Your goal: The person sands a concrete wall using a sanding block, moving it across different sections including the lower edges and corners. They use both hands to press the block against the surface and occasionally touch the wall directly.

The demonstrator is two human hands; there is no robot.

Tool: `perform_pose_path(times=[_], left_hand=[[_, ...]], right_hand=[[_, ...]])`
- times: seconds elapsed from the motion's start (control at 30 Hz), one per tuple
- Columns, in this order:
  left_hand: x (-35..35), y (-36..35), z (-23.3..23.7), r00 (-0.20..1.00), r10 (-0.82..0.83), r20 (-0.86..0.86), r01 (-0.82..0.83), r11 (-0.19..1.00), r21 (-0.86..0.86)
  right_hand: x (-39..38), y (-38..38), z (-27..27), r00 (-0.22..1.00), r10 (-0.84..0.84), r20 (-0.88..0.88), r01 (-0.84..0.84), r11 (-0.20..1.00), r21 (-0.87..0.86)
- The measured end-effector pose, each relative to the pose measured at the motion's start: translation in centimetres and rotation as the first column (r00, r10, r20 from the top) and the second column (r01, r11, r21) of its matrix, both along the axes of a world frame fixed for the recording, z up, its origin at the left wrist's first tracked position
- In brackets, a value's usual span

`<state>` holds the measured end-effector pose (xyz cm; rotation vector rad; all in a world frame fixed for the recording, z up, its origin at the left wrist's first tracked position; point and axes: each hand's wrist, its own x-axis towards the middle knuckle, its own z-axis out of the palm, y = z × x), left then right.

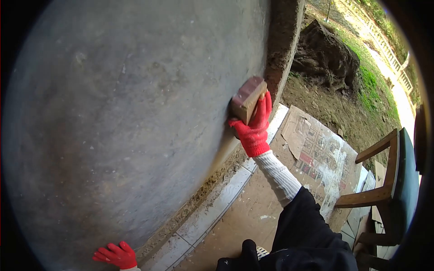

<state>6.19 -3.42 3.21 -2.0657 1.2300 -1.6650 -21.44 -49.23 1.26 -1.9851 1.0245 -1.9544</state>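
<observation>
My right hand, in a red glove with a white knit cuff, grips a sanding block. It looks like a wooden block with reddish-brown sandpaper over it, and it lies against the grey wall near the wall's right edge. Low at the left, my left hand, gloved in red too, has its fingers spread beside or on the wall; contact is hard to make out. Nothing is in it.
Flattened cardboard covers the floor, beside a strip of white tiles along the wall's foot. A wooden chair lies or leans at the right. Beyond are bare soil, a tree stump and grass.
</observation>
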Motion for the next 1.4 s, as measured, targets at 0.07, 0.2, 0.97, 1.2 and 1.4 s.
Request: perform_pose_path(times=[0.07,0.2,0.97,1.2,1.4], left_hand=[[-0.5,-0.6,0.5,1.000,-0.006,0.007,0.006,1.000,-0.009],[-0.2,-0.3,0.3,1.000,-0.018,0.004,0.018,1.000,0.011],[0.2,0.6,-0.4,0.997,0.028,-0.067,-0.028,1.000,0.011],[0.3,0.4,-0.6,0.998,0.041,-0.039,-0.041,0.999,0.004],[0.3,0.4,-0.6,0.999,0.024,-0.047,-0.024,1.000,-0.009]], right_hand=[[-0.8,-1.4,-5.4,0.999,-0.044,-0.016,0.046,0.986,0.158],[-1.5,-0.9,-5.5,0.998,-0.058,-0.025,0.063,0.915,0.398],[-1.2,-1.5,-2.6,0.998,-0.066,-0.003,0.064,0.953,0.295],[-0.4,-1.9,-4.3,0.996,-0.077,0.038,0.069,0.979,0.193],[-0.4,-0.9,-0.1,0.995,-0.052,0.084,0.033,0.976,0.214]])
